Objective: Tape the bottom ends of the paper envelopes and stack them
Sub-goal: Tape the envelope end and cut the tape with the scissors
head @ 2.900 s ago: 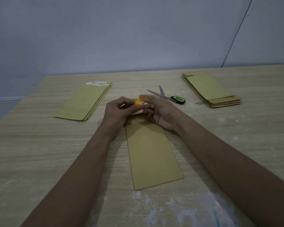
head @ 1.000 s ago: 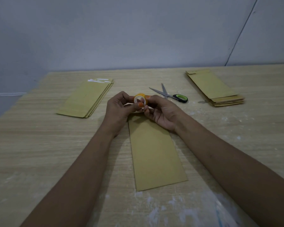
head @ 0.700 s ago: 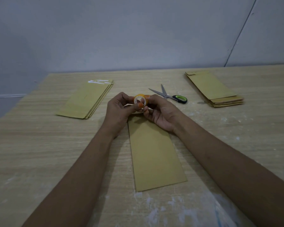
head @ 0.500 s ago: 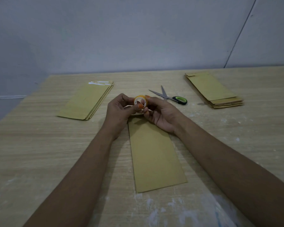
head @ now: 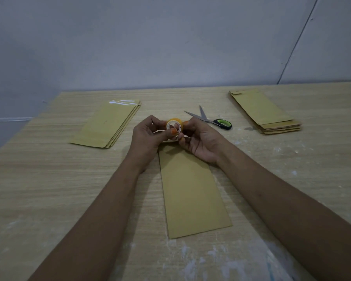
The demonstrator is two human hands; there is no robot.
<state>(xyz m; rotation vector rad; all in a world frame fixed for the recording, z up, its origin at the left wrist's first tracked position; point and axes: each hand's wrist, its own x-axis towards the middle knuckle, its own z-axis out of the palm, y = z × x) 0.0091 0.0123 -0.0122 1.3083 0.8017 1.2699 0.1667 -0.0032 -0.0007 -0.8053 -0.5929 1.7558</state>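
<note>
A: What lies nearest on the worktop [head: 49, 189]?

B: One single envelope [head: 193, 191], flat, its long side going away from the person. Its far end is under the hands, so I cannot tell if any tape is on it; I judge it is the one in work now.

A: And the hands?

B: Just above that far end. The left hand [head: 148, 136] and the right hand [head: 199, 138] both hold the small tape roll [head: 174, 126], fingers curled around it (the thumbs seem to search for the loose end of the tape, but this is only my guess). No strip is pulled out that I can see.

A: Farther away?

B: The scissors [head: 213, 119] lie just behind the hands, untouched. At far left is a stack [head: 107, 124] with shiny tape on its far edge, so these look finished. At far right is another pile [head: 265, 112] without visible tape, probably still waiting. So some envelopes are done and several remain.
</note>
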